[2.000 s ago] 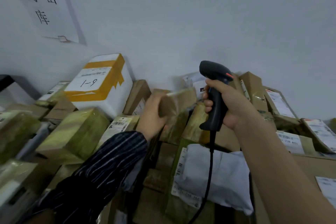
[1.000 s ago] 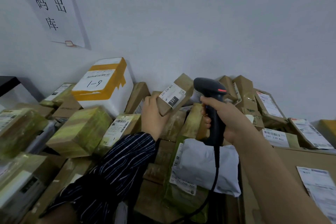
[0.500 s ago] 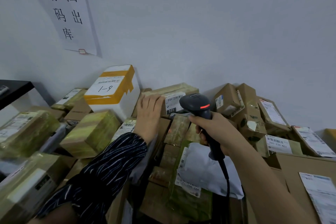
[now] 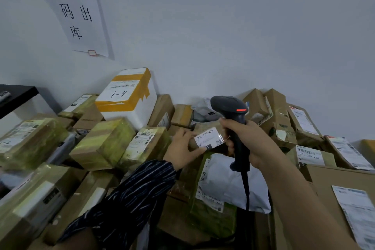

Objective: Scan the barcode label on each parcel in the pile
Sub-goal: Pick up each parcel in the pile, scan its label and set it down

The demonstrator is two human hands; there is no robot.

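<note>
Checker: Hands and parcel, where?

Me: My left hand (image 4: 182, 149) is clamped on the small parcel (image 4: 204, 129) mid-pile (image 4: 105, 144), label (image 4: 209, 139) facing me. Can't tell if it is lifted or resting. My right hand (image 4: 251, 142) is wrapped tight round the scanner (image 4: 229, 105) grip.

Checker: Risks?

Me: The scanner head sits above the label and just beside it, nose aimed past it, so likely no read. Glossy tape may glare. My fingertips sit at the label's edge and could cover bars. The box (image 4: 310, 156) to my right shows a similar label, so a stray beam might log that instead.
</note>
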